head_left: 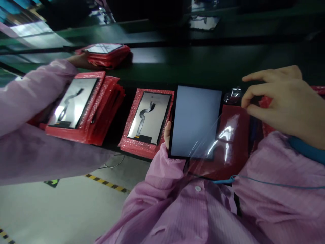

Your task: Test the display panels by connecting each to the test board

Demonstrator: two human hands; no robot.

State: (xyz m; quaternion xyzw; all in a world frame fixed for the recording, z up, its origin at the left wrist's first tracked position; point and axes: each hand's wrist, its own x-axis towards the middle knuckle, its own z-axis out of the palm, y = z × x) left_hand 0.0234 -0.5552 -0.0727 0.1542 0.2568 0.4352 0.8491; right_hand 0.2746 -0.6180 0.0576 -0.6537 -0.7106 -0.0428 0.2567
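Observation:
My left hand [167, 134] is mostly hidden at the left edge of a display panel [195, 120] with a pale grey face and black border; its fingers hold that edge. A clear protective film [203, 144], bright with glare, lies slantwise over the panel's lower right and reaches toward my right hand [281, 98]. There the thumb and index finger are pinched together at the film's upper corner, with the other fingers loosely bent. Behind the film, right of the panel, is a smooth red plastic sheet [235, 132].
To the left, a panel with a ribbon cable [149, 117] lies on red bubble wrap [128, 137]. Beyond it stands a stack of red bubble bags [100, 115]. A co-worker's sleeve [33, 91] reaches toward another red stack [109, 59] on the green conveyor [162, 73].

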